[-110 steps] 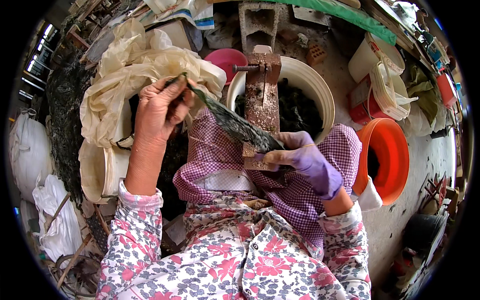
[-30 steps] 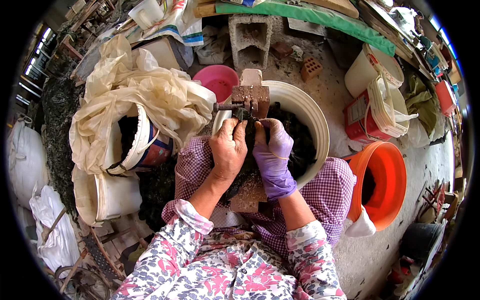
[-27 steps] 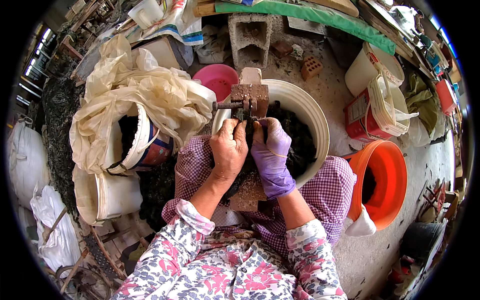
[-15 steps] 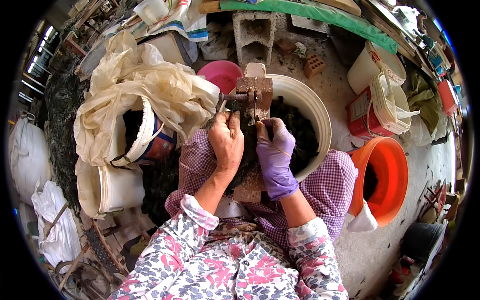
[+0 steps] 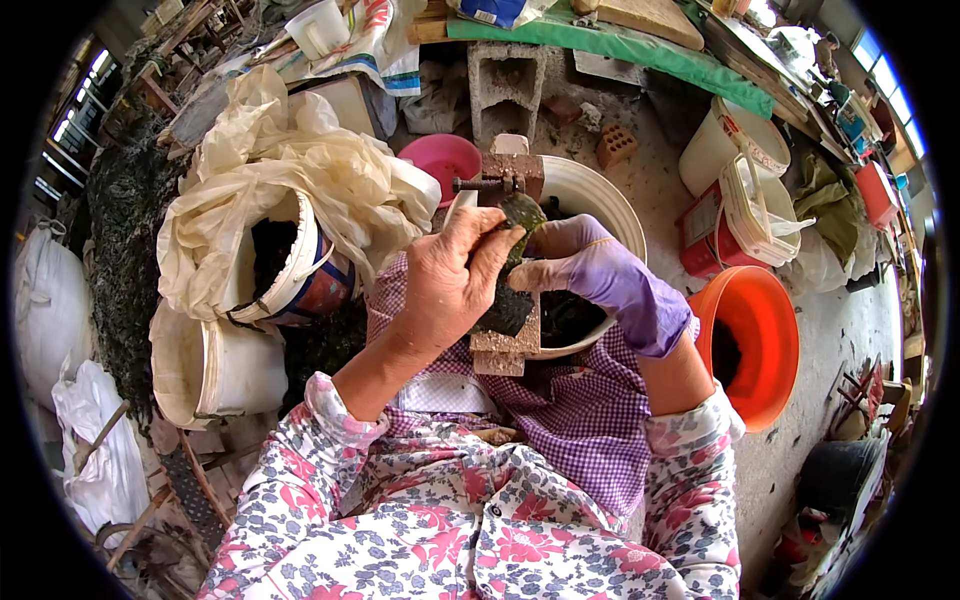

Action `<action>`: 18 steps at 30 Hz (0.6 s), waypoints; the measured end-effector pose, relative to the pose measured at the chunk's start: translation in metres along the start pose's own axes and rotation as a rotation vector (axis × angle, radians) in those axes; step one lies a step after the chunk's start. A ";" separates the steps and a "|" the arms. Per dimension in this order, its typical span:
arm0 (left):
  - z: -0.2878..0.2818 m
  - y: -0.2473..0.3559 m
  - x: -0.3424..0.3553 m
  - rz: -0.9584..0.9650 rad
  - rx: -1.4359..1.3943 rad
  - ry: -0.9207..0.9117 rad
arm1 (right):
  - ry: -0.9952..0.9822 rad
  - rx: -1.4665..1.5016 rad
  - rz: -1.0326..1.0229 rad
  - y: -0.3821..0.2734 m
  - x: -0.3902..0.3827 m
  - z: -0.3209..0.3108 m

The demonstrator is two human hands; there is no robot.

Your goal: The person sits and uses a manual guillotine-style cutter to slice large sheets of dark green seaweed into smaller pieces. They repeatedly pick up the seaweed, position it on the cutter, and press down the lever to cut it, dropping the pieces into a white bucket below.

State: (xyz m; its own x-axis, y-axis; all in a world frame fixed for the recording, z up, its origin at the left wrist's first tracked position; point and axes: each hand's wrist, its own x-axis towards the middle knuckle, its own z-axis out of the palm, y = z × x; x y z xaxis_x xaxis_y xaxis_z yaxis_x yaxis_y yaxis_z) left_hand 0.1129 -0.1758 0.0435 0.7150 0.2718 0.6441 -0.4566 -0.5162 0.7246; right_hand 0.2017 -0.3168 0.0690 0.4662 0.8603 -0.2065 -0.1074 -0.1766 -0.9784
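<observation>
My bare left hand (image 5: 460,268) pinches a dark green, seaweed-like strip (image 5: 519,225) over a worn wooden board (image 5: 494,352). My right hand (image 5: 590,278), in a purple glove with bare-looking, dirtied fingertips, pinches the same strip lower down, fingers curled. A rusty bolt clamp (image 5: 482,184) sits near the board's far end, behind the strip. The board lies across a wide white bucket (image 5: 615,195) holding dark wet leaves, above my checked apron.
Left: buckets (image 5: 220,380) under crumpled translucent plastic (image 5: 260,140), a dark wet pile (image 5: 120,230), white sacks (image 5: 55,310). Right: orange bucket (image 5: 765,390), red-and-white pails (image 5: 740,240), clutter. Beyond: pink basin (image 5: 425,150), cinder block (image 5: 505,85), brick (image 5: 615,145).
Both hands have risen from working low beside the clamp into a raised pinch on the strip. My right hand has swung sideways, its wrist now farther right.
</observation>
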 end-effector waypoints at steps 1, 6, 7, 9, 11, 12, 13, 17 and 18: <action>-0.001 0.000 -0.001 0.047 0.035 -0.013 | -0.049 -0.100 0.046 -0.008 0.000 0.001; 0.005 -0.013 -0.005 0.010 0.136 0.079 | 0.224 -0.989 -0.249 -0.008 -0.001 0.028; 0.009 -0.017 -0.008 -0.062 0.126 0.103 | 0.314 -1.166 -0.278 -0.002 0.000 0.038; 0.013 -0.022 -0.013 -0.280 0.011 0.124 | 0.263 -1.577 -0.262 0.000 -0.005 0.059; 0.017 -0.038 -0.021 -0.404 -0.083 0.112 | 0.311 -1.781 -0.645 0.026 -0.012 0.068; 0.017 -0.043 -0.024 -0.505 -0.140 0.114 | 0.325 -1.732 -0.684 0.029 -0.015 0.072; 0.010 -0.046 -0.025 -0.863 -0.291 0.052 | 0.339 -1.684 -0.722 0.031 -0.017 0.074; -0.004 -0.031 -0.014 -1.263 -0.986 0.108 | 0.452 -1.009 -0.592 0.024 -0.010 0.044; -0.010 -0.026 -0.017 -1.311 -1.016 0.048 | 0.401 -0.807 -0.494 0.022 -0.010 0.037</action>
State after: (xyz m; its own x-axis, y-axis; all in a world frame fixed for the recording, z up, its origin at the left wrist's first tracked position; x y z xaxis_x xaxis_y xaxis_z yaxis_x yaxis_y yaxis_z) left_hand 0.1078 -0.1592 0.0163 0.8603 0.0990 -0.5000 0.2526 0.7693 0.5869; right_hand 0.1619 -0.3112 0.0495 0.5730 0.7273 0.3778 0.7296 -0.2426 -0.6394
